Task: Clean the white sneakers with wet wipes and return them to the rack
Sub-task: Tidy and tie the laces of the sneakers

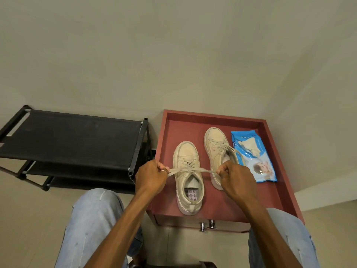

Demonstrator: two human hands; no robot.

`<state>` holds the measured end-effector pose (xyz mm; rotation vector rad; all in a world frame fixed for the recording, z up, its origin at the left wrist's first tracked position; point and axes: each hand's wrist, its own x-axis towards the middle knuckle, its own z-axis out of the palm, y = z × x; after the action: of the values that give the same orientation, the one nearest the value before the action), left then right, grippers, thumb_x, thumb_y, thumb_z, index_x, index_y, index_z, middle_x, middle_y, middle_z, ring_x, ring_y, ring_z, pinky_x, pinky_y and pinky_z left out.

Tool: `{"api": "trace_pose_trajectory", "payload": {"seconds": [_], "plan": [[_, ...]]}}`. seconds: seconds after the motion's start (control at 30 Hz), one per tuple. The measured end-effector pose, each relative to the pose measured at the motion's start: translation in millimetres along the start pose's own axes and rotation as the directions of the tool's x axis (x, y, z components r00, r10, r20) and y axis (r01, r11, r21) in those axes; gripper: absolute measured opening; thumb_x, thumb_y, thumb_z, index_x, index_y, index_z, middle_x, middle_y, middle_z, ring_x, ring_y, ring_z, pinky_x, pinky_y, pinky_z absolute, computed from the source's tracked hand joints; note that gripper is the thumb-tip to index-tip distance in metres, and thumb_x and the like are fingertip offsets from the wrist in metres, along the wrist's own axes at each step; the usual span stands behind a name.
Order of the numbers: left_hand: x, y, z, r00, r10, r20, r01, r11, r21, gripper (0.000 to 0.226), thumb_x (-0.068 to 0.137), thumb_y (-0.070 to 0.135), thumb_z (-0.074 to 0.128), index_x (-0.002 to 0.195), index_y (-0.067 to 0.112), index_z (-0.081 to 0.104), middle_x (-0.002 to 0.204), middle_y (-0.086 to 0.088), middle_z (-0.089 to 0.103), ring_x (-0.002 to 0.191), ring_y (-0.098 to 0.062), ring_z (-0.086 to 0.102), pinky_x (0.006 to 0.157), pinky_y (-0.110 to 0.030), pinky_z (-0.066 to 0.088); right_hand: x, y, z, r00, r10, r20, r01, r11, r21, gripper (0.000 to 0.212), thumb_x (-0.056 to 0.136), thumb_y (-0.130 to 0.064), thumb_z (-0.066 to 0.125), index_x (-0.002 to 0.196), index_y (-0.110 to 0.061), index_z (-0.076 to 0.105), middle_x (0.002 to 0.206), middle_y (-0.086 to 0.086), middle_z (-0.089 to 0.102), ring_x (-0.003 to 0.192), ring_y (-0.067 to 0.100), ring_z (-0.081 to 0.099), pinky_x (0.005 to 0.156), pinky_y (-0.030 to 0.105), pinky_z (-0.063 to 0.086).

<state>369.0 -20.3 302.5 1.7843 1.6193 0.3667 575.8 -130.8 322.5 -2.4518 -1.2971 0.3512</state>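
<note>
Laces (193,169) of the nearer white sneaker (186,153) were stretched sideways between our grips. Our left grip (152,174) pinched one end in curled fingers, and our right grip (234,176) pinched the other the same way. That sneaker sat on the red counter (212,116) with its toe pointing away from us and a patterned insole showing in its opening. The second sneaker (214,140) lay just to its right and a little farther back, its heel partly hidden behind our right grip. Beside it, near the counter's right rim, lay the blue pack of wet wipes (259,167), with a crumpled wipe (249,147) poking out of its top. The black shoe rack (71,140) stood just left of the counter. Our knees in light jeans (92,219) showed below.
</note>
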Motion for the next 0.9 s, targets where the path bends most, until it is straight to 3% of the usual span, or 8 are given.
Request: {"api": "trace_pose_trajectory", "payload": {"seconds": [0.13, 0.27, 0.37, 0.47, 0.6, 0.67, 0.8, 0.9], "plan": [[1, -8, -3, 0.994, 0.058, 0.094, -0.055, 0.998, -0.038, 0.016, 0.097, 0.037, 0.062, 0.084, 0.028, 0.060, 0.082, 0.011, 0.065, 0.074, -0.007, 0.060, 0.061, -0.023, 0.046, -3, 5, 2, 0.997, -0.069, 0.017, 0.069, 0.997, 0.027, 0.010, 0.087, -0.024, 0.062, 0.077, -0.024, 0.062, 0.075, -0.007, 0.065, 0.074, 0.016, 0.060, 0.063, 0.035, 0.050], [4, -12, 0, 0.984, 0.169, 0.049, -0.164, 0.981, -0.101, 0.033, 0.100, 0.037, 0.055, 0.131, 0.023, 0.056, 0.128, 0.007, 0.062, 0.117, -0.013, 0.059, 0.094, -0.033, 0.050, -6, 2, 2, 0.987, -0.153, -0.046, 0.156, 0.983, 0.095, 0.020, 0.086, -0.037, 0.066, 0.101, -0.024, 0.065, 0.098, -0.011, 0.062, 0.094, 0.010, 0.055, 0.076, 0.029, 0.045], [7, -12, 4, 0.923, 0.382, 0.039, -0.381, 0.924, -0.042, 0.039, 0.102, 0.025, 0.051, 0.141, 0.027, 0.052, 0.141, 0.008, 0.055, 0.136, -0.014, 0.043, 0.109, -0.040, 0.043, -8, -4, 2, 0.963, -0.255, -0.090, 0.268, 0.946, 0.182, 0.032, 0.090, -0.033, 0.064, 0.121, -0.025, 0.062, 0.117, -0.008, 0.061, 0.096, 0.012, 0.057, 0.083, 0.033, 0.050], [10, -12, 10, 0.861, 0.490, 0.134, -0.487, 0.871, -0.057, 0.044, 0.100, 0.012, 0.051, 0.142, 0.025, 0.053, 0.141, 0.008, 0.056, 0.136, -0.012, 0.043, 0.113, -0.041, 0.040, -9, -9, 6, 0.941, -0.330, -0.079, 0.339, 0.915, 0.216, 0.035, 0.092, -0.033, 0.062, 0.127, -0.029, 0.061, 0.119, -0.010, 0.064, 0.085, 0.005, 0.058, 0.078, 0.033, 0.053], [9, -11, 19, 0.769, 0.599, 0.223, -0.603, 0.796, -0.059, 0.045, 0.099, 0.013, 0.053, 0.140, 0.029, 0.056, 0.138, 0.012, 0.060, 0.131, -0.007, 0.050, 0.108, -0.039, 0.044, -5, -8, 18, 0.903, -0.420, 0.089, 0.408, 0.904, 0.128, 0.041, 0.093, -0.044, 0.052, 0.134, -0.042, 0.049, 0.121, -0.020, 0.064, 0.106, 0.006, 0.058, 0.085, 0.036, 0.053], [9, -11, 21, 0.739, 0.626, 0.249, -0.636, 0.770, -0.050, 0.047, 0.097, 0.010, 0.053, 0.139, 0.032, 0.056, 0.132, 0.012, 0.063, 0.125, -0.005, 0.054, 0.104, -0.036, 0.047, -2, -4, 23, 0.865, -0.480, 0.149, 0.465, 0.877, 0.124, 0.039, 0.093, -0.040, 0.050, 0.132, -0.041, 0.050, 0.112, -0.017, 0.068, 0.102, 0.010, 0.063, 0.081, 0.037, 0.054], [7, -11, 22, 0.763, 0.612, 0.210, -0.610, 0.788, -0.082, 0.046, 0.096, 0.006, 0.057, 0.135, 0.029, 0.061, 0.119, 0.006, 0.068, 0.108, -0.004, 0.060, 0.095, -0.024, 0.050, 0, -5, 24, 0.869, -0.472, 0.148, 0.452, 0.879, 0.151, 0.036, 0.093, -0.039, 0.049, 0.128, -0.042, 0.055, 0.098, -0.007, 0.072, 0.088, 0.012, 0.065, 0.074, 0.039, 0.054], [5, -9, 22, 0.800, 0.570, 0.186, -0.558, 0.821, -0.117, 0.037, 0.098, 0.012, 0.059, 0.132, 0.025, 0.064, 0.121, 0.003, 0.069, 0.112, -0.009, 0.062, 0.097, -0.025, 0.051, -1, -7, 19, 0.879, -0.464, 0.111, 0.440, 0.878, 0.189, 0.037, 0.092, -0.040, 0.043, 0.118, -0.033, 0.068, 0.086, 0.001, 0.072, 0.077, 0.016, 0.065, 0.068, 0.040, 0.054]]}}
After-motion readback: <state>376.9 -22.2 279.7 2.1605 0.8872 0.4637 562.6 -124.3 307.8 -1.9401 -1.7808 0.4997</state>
